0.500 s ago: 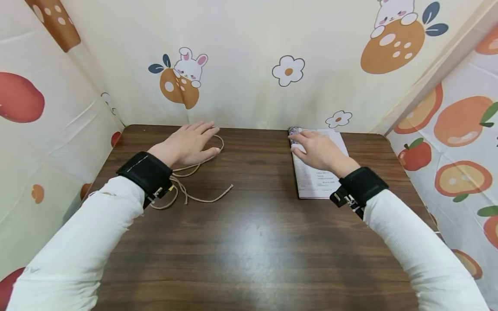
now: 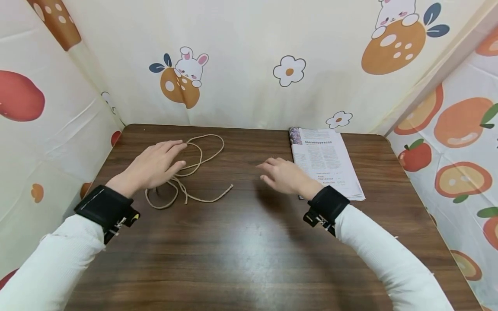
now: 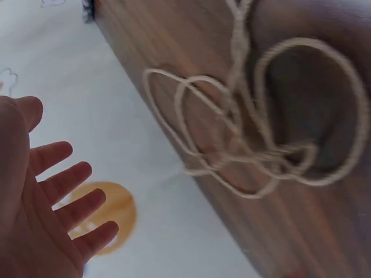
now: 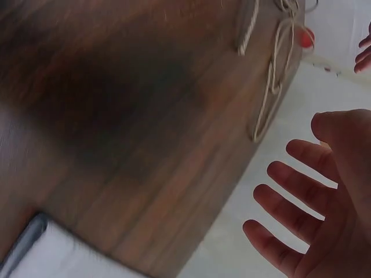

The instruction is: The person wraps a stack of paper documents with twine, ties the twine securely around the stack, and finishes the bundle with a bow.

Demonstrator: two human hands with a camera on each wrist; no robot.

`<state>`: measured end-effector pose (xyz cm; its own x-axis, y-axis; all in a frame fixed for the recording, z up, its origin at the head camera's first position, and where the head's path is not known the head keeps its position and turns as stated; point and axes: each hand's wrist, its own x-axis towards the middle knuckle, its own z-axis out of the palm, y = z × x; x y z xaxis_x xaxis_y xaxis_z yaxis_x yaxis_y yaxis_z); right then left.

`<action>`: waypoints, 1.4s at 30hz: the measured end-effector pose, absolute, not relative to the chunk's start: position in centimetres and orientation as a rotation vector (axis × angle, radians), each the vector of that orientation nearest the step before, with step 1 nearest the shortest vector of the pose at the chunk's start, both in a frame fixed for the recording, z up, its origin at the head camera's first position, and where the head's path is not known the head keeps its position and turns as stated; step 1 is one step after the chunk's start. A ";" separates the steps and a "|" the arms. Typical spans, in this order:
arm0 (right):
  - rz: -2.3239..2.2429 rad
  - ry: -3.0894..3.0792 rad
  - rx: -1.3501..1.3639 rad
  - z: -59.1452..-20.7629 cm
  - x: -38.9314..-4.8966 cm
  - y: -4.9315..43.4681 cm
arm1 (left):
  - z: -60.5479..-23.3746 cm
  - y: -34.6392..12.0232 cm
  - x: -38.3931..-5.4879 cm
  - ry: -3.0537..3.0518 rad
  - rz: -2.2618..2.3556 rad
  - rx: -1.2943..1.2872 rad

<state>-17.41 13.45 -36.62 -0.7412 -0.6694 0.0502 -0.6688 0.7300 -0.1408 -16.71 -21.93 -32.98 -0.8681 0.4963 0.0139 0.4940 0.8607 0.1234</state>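
From where I stood, the rope (image 3: 272,156) lay in loose, crossing loops on the far left part of the table (image 2: 249,242), one end trailing toward the middle. The left hand (image 2: 153,166) hung over the left side of those loops, palm down, its fingers spread; the left wrist view showed gaps between them, and the hand apart from the rope.

The right hand (image 2: 285,177) was above the wood just left of the booklet (image 2: 327,160), its fingers spread too and slightly bent. Its wrist passed across the booklet's near left corner. The booklet lay flat at the far right, printed page up, a purplish patch at its top left corner.

Both arms wore white sleeves (image 2: 50,263) and black wristbands (image 2: 103,209). Behind the table rose a pale cloth (image 2: 241,95) printed with rabbits and flowers.
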 end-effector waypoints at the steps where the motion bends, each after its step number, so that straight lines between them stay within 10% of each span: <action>1: -0.232 2.907 -1.133 -36.9 -17.3 13.1 | -33.3 -22.4 -16.5 3.017 0.202 0.782; 42: 0.080 2.545 -1.267 -41.1 -12.9 -2.7 | -43.5 -29.1 -14.0 3.034 0.265 0.594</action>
<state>-12.90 -2.68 -41.15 -0.5680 -0.7716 -0.2865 -0.7881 0.6102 -0.0811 -13.99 -29.13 -43.49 -0.9259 0.3777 -0.0049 0.3711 0.9120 0.1746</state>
